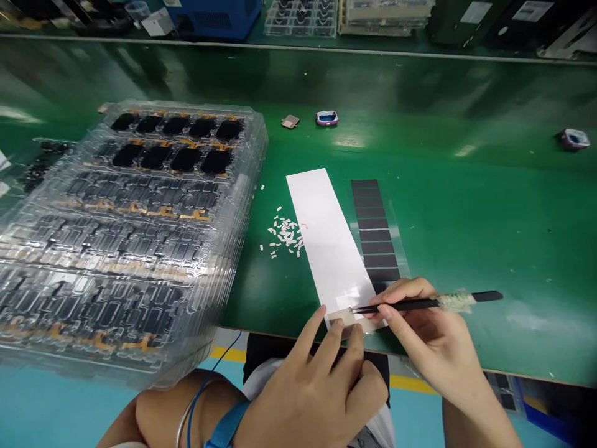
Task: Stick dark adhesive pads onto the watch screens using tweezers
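Note:
A white strip sheet [326,230] lies slantwise on the green bench. My left hand [321,379] rests with its fingers spread and their tips on the near end of the sheet, over a beige patch [344,317]. In my right hand [429,330] is a pair of black tweezers [415,304], with tape wound round the rear part. The tweezers' tips touch or hover just over the sheet beside the beige patch; which of the two I cannot tell. Partly under my right hand, a clear film with black rectangles [375,227] lies beside the sheet.
Stacked clear trays [186,292] holding black screens fill the left side. Small white scraps [284,235] are scattered left of the sheet. Farther back lie a small square part [290,121] and a watch-like case [327,117]; another case [574,139] sits far right. A shelf [298,46] runs behind.

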Tool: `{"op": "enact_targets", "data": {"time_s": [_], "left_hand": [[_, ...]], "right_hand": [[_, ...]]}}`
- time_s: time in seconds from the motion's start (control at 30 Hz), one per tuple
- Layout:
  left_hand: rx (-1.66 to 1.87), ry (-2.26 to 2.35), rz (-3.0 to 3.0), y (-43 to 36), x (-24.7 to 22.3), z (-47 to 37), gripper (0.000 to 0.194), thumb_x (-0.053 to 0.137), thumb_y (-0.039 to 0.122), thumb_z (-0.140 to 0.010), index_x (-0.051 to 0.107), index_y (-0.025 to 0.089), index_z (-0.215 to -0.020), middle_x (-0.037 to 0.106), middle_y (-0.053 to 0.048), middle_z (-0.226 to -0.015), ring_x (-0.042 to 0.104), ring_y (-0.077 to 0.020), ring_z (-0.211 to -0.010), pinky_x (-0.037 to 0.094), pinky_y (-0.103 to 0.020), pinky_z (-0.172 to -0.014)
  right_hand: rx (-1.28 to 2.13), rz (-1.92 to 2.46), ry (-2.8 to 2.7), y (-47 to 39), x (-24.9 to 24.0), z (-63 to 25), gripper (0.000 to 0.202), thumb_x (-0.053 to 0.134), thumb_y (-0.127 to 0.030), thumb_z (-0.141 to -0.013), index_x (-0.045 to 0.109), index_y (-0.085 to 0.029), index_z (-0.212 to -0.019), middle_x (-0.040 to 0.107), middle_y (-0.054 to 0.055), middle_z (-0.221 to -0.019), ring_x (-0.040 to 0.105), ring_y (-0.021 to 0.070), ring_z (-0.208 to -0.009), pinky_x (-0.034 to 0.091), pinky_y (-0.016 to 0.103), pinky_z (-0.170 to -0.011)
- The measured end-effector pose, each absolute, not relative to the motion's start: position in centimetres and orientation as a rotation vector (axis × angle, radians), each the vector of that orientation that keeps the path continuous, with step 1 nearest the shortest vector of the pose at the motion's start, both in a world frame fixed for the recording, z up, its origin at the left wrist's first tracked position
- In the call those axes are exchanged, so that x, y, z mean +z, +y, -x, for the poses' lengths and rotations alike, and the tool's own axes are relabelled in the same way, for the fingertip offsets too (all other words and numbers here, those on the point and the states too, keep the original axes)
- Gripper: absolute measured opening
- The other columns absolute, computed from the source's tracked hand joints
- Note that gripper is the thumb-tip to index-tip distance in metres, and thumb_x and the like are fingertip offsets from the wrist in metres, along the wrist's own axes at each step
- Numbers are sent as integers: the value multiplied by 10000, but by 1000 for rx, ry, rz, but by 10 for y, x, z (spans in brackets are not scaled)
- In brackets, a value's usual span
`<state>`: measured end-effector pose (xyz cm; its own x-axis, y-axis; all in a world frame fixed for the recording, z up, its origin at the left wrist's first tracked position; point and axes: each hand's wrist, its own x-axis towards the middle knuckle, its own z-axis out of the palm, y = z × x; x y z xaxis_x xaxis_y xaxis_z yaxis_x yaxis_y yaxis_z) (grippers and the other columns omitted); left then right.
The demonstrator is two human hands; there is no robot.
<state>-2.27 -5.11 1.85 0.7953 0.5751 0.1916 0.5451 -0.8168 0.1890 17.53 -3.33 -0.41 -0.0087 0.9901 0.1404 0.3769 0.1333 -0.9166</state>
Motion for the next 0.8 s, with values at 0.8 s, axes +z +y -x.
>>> {"op": "enact_targets", "data": {"time_s": [0.8], "left_hand": [[821,904,-975,-4,5,16,198,429,426,-1029,394,234,-1067,655,-3,-789,455,-84,-517,377,-204,-518]], "right_hand": [[858,1099,-758,-32,-16,-121,125,608,-135,-911,545,-239,-941,666,28,-860,727,174,-852,632,307,-729]]}}
